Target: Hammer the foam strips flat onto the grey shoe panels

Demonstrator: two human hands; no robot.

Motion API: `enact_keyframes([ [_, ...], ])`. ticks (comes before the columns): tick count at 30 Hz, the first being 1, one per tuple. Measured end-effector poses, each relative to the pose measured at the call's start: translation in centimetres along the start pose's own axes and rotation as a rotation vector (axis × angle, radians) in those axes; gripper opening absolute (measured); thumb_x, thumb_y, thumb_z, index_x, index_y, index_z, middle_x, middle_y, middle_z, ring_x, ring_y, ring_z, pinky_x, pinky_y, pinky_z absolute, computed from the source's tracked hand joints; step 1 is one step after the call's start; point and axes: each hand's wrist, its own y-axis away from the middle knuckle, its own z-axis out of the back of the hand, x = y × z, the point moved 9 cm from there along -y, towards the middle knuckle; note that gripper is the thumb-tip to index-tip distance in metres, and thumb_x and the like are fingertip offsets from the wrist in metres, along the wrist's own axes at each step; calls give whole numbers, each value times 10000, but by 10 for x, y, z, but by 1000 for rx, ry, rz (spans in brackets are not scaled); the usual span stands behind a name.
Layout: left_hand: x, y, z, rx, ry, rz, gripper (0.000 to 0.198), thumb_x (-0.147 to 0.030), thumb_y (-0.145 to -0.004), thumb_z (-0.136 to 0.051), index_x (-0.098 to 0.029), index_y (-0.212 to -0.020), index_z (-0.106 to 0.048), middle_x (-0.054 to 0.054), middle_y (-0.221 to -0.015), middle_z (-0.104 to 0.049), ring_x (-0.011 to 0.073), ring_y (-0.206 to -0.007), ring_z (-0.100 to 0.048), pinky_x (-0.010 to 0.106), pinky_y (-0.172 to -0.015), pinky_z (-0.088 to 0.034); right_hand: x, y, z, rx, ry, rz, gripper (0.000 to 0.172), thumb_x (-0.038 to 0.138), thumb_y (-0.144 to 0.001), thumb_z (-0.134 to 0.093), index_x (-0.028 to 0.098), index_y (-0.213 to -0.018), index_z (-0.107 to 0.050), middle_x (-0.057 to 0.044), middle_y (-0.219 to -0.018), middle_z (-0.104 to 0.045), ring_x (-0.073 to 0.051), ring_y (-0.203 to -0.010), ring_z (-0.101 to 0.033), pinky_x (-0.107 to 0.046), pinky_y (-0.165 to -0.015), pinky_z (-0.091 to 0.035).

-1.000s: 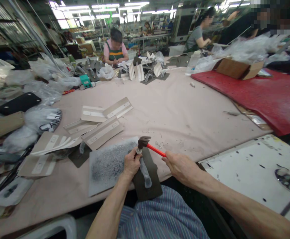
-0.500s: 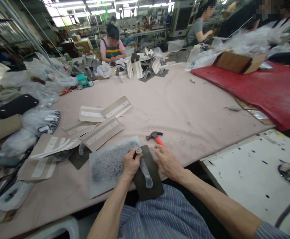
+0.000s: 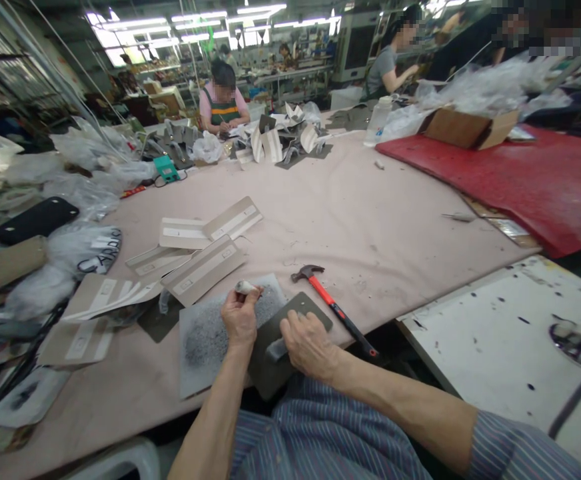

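Wide and pale, the desk (image 3: 350, 207) stretches across a busy workshop, with beige panels (image 3: 203, 270) lying overlapped at the left. Beside them a speckled grey board (image 3: 208, 340) sits under the left hand (image 3: 240, 323), which pinches a short pale tool (image 3: 244, 287) lifted clear of any panel. Next, a dark panel (image 3: 265, 370) spans the near edge, bearing a clear-wrapped strap (image 3: 275, 351). Of the hands, the right hand (image 3: 310, 343) curls over this panel, beside the strap; whether it grips either cannot be told. One small bright spot (image 3: 302, 304) near a corner may be a finished hole or fitting. Rightmost, the hammer (image 3: 338, 311) lies unheld, so no striking is under way; any fixing left stays hidden beneath the fingers.
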Motion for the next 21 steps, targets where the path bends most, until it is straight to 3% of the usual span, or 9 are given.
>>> enact_keyframes([
  [3,-42,-1,-2,7,19,-117,284,-315,-722,-812,-132,-889,-673,35,-828,-726,151,-769,-696,317,-816,-583,-22,-1,11,14,-75,-220,87,196,-916,-466,155,-970,-520,-115,-883,-613,-230,-751,-599,-345,-662,-384],
  [5,-49,1,-7,56,-24,-126,269,-314,-742,-801,-135,-905,-684,39,-847,-730,153,-788,-698,308,-824,-579,-30,1,6,28,-181,-298,186,292,-956,-479,152,-1072,-514,-101,-901,-647,-235,-770,-634,-324,-634,-391],
  [9,-13,7,-17,176,-117,-15,253,-311,-734,-791,-134,-886,-694,41,-842,-732,151,-797,-690,265,-798,-560,-31,8,-15,32,-306,-354,281,298,-980,-457,145,-1211,-501,-96,-1005,-676,-233,-832,-666,-320,-677,-435],
  [13,24,14,-24,258,-170,40,243,-319,-737,-765,-145,-891,-694,44,-860,-738,168,-817,-695,272,-800,-554,-22,14,-19,-45,-255,-329,353,247,-994,-387,128,-1313,-482,-117,-1052,-654,-241,-863,-646,-351,-745,-454],
  [21,56,22,-23,365,-232,100,242,-336,-758,-725,-158,-913,-671,52,-886,-744,190,-852,-701,304,-829,-555,-11,15,-36,-8,-442,-320,328,243,-989,-421,149,-1285,-526,-97,-1069,-645,-235,-889,-629,-356,-774,-467],
])
